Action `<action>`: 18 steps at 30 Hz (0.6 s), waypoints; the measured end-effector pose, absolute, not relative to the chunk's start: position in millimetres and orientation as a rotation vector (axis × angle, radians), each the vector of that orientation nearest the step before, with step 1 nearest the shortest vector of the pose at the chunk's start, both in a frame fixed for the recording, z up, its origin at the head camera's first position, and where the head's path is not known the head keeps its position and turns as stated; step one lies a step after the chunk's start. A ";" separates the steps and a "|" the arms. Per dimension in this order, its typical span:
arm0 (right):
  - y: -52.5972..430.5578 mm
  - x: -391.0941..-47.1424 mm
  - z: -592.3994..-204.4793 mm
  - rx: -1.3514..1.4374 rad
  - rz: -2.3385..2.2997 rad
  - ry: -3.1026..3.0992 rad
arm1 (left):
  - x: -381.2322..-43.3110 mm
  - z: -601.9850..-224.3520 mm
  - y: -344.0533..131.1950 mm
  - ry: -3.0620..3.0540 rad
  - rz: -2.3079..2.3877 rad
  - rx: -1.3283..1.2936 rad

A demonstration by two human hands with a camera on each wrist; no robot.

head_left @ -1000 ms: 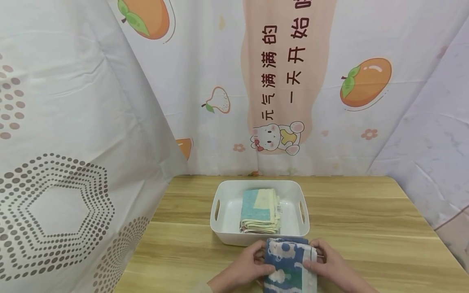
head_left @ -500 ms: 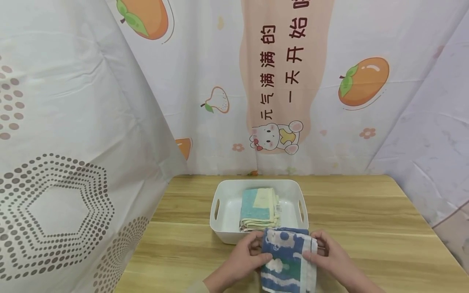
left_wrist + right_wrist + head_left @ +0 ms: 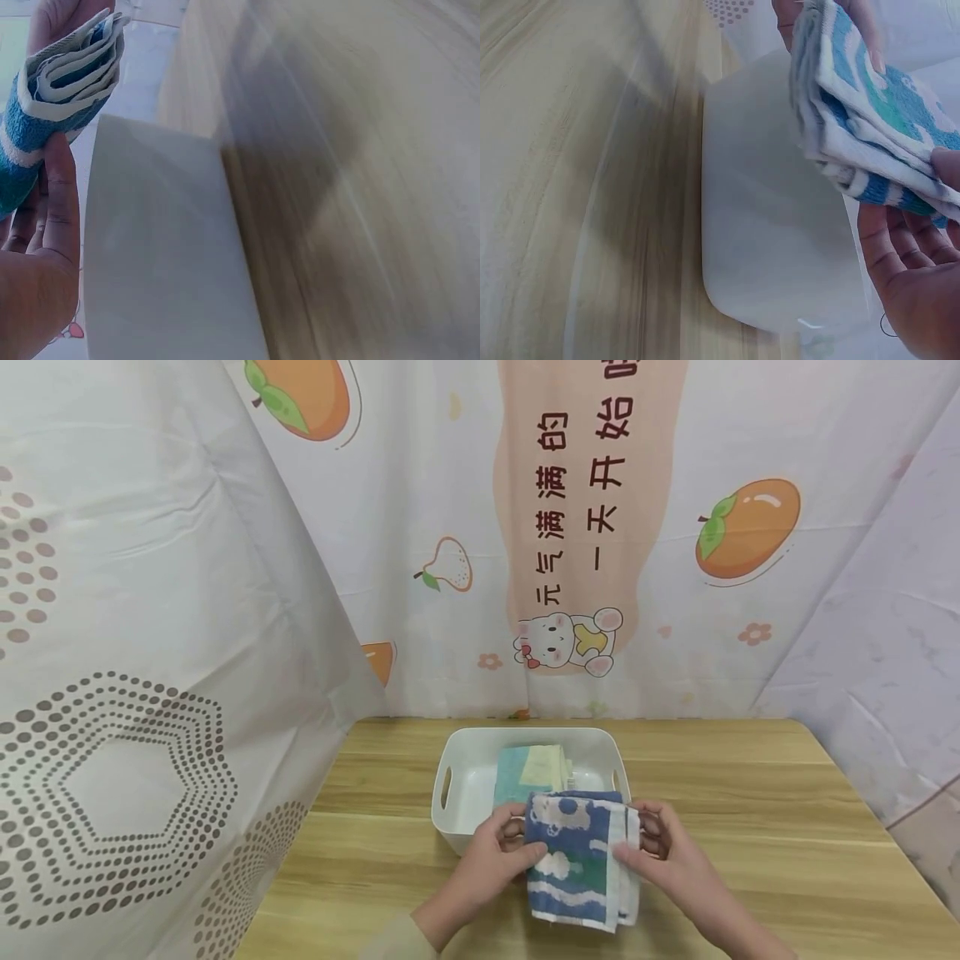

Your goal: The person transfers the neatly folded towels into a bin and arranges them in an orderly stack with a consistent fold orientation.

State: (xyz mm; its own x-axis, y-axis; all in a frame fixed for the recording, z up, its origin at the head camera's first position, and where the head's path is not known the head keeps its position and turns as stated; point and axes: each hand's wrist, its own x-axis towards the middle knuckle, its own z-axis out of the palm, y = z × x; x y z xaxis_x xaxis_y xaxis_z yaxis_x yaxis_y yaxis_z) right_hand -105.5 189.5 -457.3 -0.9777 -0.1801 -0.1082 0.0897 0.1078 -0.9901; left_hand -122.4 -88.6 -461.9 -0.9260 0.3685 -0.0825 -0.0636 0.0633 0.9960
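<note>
A folded towel (image 3: 573,860), blue with white and green patterns and a white border, is held between both hands. My left hand (image 3: 495,853) pinches its left edge, thumb on top and fingers underneath. On the opposite edge my right hand (image 3: 667,852) grips the same way. The towel overlaps the near rim of a white plastic basket (image 3: 467,789) in the head view. Inside the basket lies a folded light-blue and yellow towel (image 3: 528,768), partly hidden. Both wrist views show the blue towel (image 3: 64,90) raised above the tabletop, its folded layers visible at the edges.
The basket stands on a wood-grain table (image 3: 720,777), with cutout handles at its sides. A white curtain (image 3: 420,635) with fruit prints hangs behind the table. Another patterned curtain (image 3: 172,635) closes off the left side.
Both hands have raised the blue towel and moved it forward, from in front of the basket to over its near rim. The basket and the towel inside have stayed put.
</note>
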 end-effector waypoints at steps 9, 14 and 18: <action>181.1 -108.4 -452.1 -0.235 -2.037 2.186 | -135.9 -458.5 -91.7 1.989 2.016 0.265; 178.0 -112.4 -451.1 -0.287 -2.018 2.184 | -143.2 -454.2 -93.1 1.959 2.054 0.221; 174.8 -117.1 -449.9 -0.264 -1.971 2.236 | -147.9 -449.9 -94.1 1.963 2.065 0.205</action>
State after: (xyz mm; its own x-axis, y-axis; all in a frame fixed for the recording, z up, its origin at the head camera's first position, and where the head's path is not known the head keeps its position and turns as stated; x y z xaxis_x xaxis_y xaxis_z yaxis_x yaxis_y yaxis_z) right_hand -117.1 174.8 -449.9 -0.9733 -0.2294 0.0043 -0.0331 0.1218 -0.9920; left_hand -147.9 -94.1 -449.9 -0.9495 0.3001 -0.0915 -0.1065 -0.0341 0.9937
